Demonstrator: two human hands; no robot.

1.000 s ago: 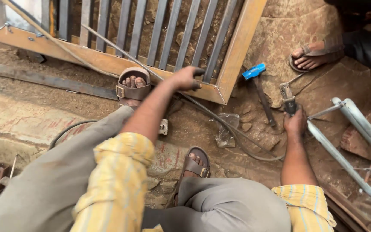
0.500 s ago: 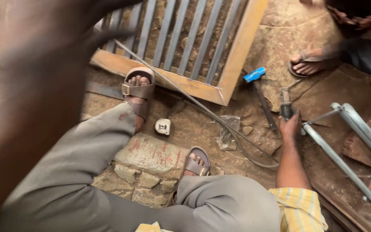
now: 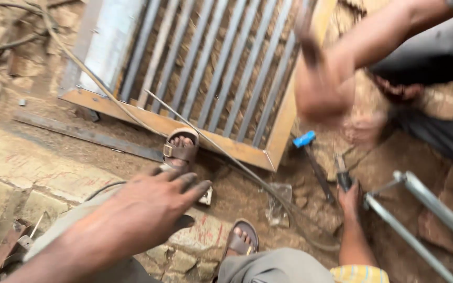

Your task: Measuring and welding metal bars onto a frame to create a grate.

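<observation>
Metal grille (image 3: 211, 78) lies assembled far left; left hand (image 3: 142, 215) is spread open, empty; right hand (image 3: 349, 196) is closed on a dark tool (image 3: 343, 178), work seemingly unfinished.

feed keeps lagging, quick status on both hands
Left hand open, fingers spread, holding nothing. Right hand gripping dark tool handle by grey metal pipe. Another person's blurred hand over rusty barred frame.

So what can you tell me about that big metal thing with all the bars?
The metal grille lies flat on the dirt ground. It has a rusty orange-brown frame around many thin grey bars running side by side, with dirt showing between them. A sandalled foot rests against its near edge, and a thin cable crosses over it.
</observation>
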